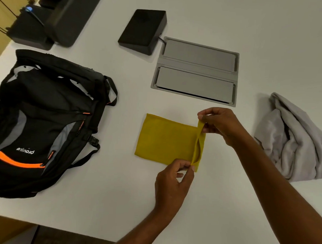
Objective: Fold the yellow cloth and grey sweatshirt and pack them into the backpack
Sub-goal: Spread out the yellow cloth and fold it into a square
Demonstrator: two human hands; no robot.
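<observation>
Centrally, yellow cloth (pixel 165 142): folded rectangle on white table (pixel 99 201), right edge lifted.
Right hand (pixel 222 125): pinches that edge's far corner.
Left hand (pixel 172 180): pinches its near corner.
Grey sweatshirt (pixel 298 145): crumpled, right, well apart.
Backpack (pixel 43 121): left, lying flat.
Grey cable hatch (pixel 194 72): beyond cloth.

text: "provogue", white, seen upside down | on: backpack (pixel 47 118) lower front panel

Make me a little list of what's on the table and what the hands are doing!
table: white
yellow cloth: middle, partly folded, right edge lifted
left hand: pinches the cloth's near right corner
right hand: pinches the cloth's far right corner
backpack: left of cloth, lying flat
grey sweatshirt: right, crumpled, not folded
</observation>
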